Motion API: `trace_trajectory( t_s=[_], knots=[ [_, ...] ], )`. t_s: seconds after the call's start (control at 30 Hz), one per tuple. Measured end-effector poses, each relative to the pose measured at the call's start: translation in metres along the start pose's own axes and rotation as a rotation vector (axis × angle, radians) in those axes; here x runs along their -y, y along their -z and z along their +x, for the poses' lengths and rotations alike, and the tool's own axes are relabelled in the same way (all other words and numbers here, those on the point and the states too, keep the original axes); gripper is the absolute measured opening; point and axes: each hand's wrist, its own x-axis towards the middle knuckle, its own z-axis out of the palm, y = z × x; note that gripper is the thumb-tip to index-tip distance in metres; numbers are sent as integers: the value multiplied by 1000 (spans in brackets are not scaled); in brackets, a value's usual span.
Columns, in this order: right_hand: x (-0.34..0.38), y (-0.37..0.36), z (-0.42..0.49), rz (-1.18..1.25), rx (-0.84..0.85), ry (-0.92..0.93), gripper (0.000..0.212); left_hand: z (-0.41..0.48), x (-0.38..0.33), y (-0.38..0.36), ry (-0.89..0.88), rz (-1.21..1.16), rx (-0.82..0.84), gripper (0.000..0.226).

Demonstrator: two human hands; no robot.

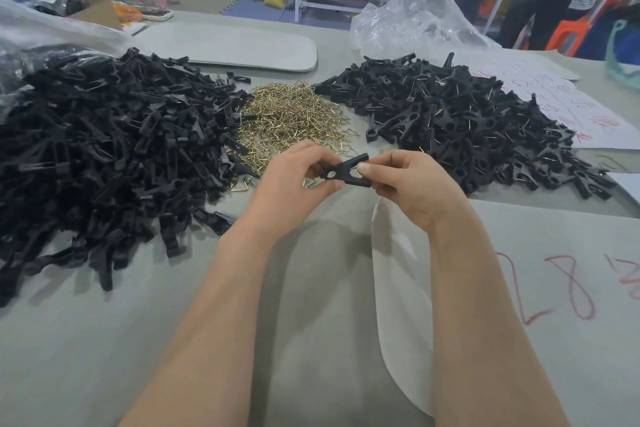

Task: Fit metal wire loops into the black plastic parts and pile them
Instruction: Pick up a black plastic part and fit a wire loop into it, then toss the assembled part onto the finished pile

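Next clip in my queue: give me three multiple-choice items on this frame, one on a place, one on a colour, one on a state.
1. Where is the heap of wire loops? A between the left black pile and the right black pile; B in a red bucket; C on a chair.
2. What colour are the loops? A red; B brass-gold; C white.
3. How is the single black part kept? A lying loose, untouched; B in one hand only; C pinched by left hand and right hand.
Answers: 1 A, black heaps flank it; 2 B, they gleam yellowish; 3 C, fingers of both hands grip its ends.
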Motion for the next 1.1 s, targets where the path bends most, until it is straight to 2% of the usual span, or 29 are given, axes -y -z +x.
trace_trajectory(
  t_s=[0.07, 0.17, 0.27, 0.4, 0.6, 0.87, 1.03, 1.1],
  knots=[
    [0, 0, 0, 249, 127, -66, 11, 0, -3, 3, 47, -153, -2, 27],
    [-2, -4, -4, 423, 365, -216, 42, -2, -10, 5, 104, -353, 27, 26],
    [-2, -8, -6, 431, 488, -245, 57, -3, -13, 5, 58, -274, 44, 25],
    [-3, -11, -5, 485, 402, -235, 52, -1, -13, 7, 11, -144, 51, 23],
    [-9, -16, -2, 572, 367, -154, 41, -1, -12, 9, 65, -227, 166, 35],
    [-10, -29, 0, 541, 326, -184, 33, -1, -11, 2, 2, -215, 72, 27],
    [-6, -22, 0, 373, 296, -254, 66, 1, -3, -1, 84, -188, 18, 20],
    [-4, -21, 0, 206, 223, -213, 54, 2, 2, -4, 96, -47, 50, 24]
  ],
)
